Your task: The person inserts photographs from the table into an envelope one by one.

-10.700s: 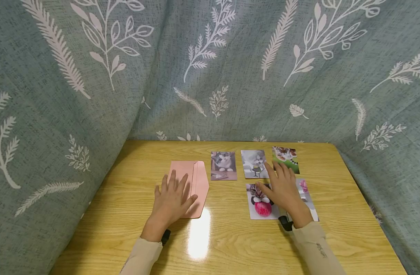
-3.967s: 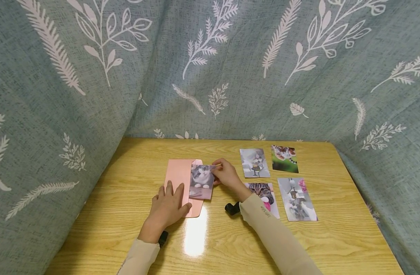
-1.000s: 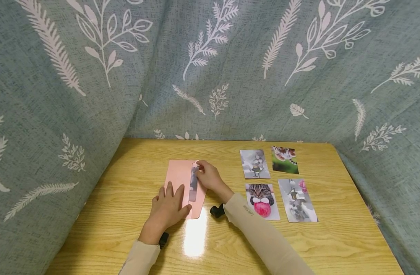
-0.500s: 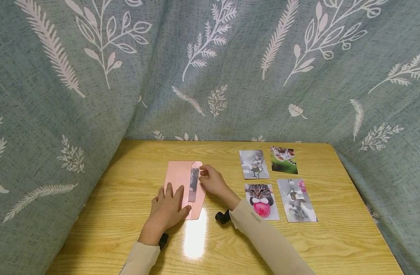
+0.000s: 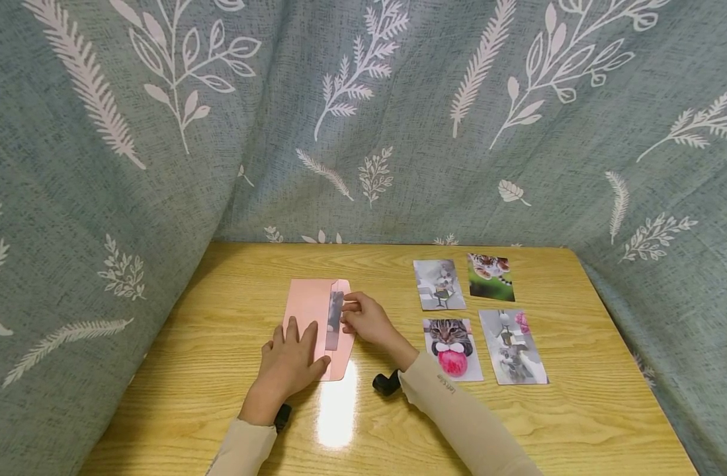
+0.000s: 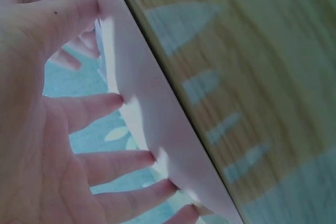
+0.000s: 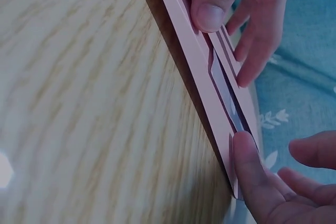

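A pink envelope [image 5: 306,301] lies on the table with its flap spread to the right. A cat photo card [image 5: 334,320] sits mostly inside it, and only a narrow strip shows at the mouth. My left hand [image 5: 293,360] rests on the envelope with fingers spread; in the left wrist view its fingertips [image 6: 149,157] touch the pink paper. My right hand [image 5: 372,322] is over the flap, its loosely bent fingers at the exposed strip. In the right wrist view, one fingertip [image 7: 244,142] touches by the card's end, while another fingertip is apart from it.
To the right lie a grey cat photo [image 5: 439,284], a tiger photo [image 5: 491,277], a photo of a cat with a pink ball [image 5: 453,350] and another grey photo [image 5: 514,347]. A leaf-patterned curtain [image 5: 363,119] stands behind the wooden table [image 5: 244,264].
The cat photo card has gone from its spot on the table into the envelope. Over the last second, my right hand drew slightly back and moved down along the strip. My left hand stayed put.
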The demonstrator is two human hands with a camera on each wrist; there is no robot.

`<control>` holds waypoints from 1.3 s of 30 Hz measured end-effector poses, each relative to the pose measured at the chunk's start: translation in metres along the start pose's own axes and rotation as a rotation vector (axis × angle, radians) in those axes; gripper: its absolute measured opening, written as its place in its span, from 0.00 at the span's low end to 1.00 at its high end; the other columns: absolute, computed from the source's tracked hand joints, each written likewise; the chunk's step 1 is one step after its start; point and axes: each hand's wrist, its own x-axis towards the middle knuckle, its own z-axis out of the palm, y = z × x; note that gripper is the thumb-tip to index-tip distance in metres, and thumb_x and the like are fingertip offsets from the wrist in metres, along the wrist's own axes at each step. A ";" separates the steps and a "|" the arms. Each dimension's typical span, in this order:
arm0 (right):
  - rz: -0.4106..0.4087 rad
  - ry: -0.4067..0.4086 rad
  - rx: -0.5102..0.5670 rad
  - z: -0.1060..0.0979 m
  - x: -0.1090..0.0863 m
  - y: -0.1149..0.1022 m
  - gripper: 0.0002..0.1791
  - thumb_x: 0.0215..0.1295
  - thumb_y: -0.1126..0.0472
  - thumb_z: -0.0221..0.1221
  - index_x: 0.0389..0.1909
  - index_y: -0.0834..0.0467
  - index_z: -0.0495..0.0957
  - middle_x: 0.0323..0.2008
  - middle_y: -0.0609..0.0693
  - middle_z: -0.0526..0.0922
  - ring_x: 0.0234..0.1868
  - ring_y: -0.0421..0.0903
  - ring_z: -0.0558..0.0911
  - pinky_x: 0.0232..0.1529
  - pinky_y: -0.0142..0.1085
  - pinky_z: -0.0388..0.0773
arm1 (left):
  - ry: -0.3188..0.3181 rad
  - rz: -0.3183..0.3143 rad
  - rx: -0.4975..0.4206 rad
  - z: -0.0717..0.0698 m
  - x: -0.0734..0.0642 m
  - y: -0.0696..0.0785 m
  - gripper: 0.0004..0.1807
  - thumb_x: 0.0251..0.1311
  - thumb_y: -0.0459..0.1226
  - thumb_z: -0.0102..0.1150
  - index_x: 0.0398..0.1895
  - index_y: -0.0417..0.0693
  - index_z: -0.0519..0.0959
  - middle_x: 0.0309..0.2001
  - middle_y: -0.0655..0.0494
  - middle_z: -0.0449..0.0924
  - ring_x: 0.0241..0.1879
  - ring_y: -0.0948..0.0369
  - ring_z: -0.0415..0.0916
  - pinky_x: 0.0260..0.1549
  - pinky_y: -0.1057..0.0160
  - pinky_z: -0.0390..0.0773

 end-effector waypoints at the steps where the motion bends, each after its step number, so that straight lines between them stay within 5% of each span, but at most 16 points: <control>1: 0.001 0.001 0.003 0.001 0.000 0.000 0.21 0.72 0.75 0.52 0.64 0.71 0.68 0.50 0.67 0.79 0.43 0.57 0.84 0.38 0.43 0.85 | 0.000 0.000 0.000 0.000 0.000 0.000 0.43 0.64 0.58 0.60 0.76 0.45 0.62 0.71 0.24 0.53 0.68 0.25 0.52 0.53 0.26 0.64; 21: -0.003 0.007 0.009 0.011 0.008 -0.001 0.21 0.71 0.75 0.53 0.64 0.66 0.71 0.49 0.63 0.80 0.39 0.50 0.83 0.37 0.41 0.85 | 0.005 0.011 0.006 0.000 0.001 0.000 0.43 0.64 0.58 0.60 0.76 0.45 0.62 0.71 0.24 0.54 0.68 0.26 0.52 0.53 0.27 0.65; 30: -0.011 0.000 0.014 0.015 0.011 0.000 0.22 0.71 0.75 0.52 0.65 0.67 0.70 0.50 0.66 0.79 0.42 0.56 0.83 0.37 0.41 0.85 | 0.003 0.008 0.010 -0.001 0.000 0.000 0.43 0.64 0.58 0.60 0.76 0.45 0.62 0.71 0.24 0.54 0.68 0.26 0.52 0.53 0.27 0.64; 35: -0.008 -0.004 0.020 0.017 0.008 -0.006 0.22 0.71 0.76 0.51 0.65 0.70 0.68 0.51 0.72 0.77 0.45 0.65 0.81 0.41 0.50 0.84 | -0.003 0.008 0.010 -0.001 -0.001 0.000 0.43 0.65 0.58 0.59 0.76 0.45 0.62 0.71 0.24 0.53 0.68 0.26 0.52 0.54 0.27 0.64; 39: -0.005 -0.004 0.010 0.017 0.006 -0.006 0.20 0.72 0.76 0.51 0.63 0.69 0.70 0.49 0.69 0.78 0.41 0.59 0.83 0.40 0.46 0.84 | -0.006 0.007 0.014 -0.001 -0.001 0.000 0.43 0.65 0.58 0.59 0.76 0.45 0.62 0.71 0.24 0.53 0.68 0.26 0.52 0.54 0.27 0.64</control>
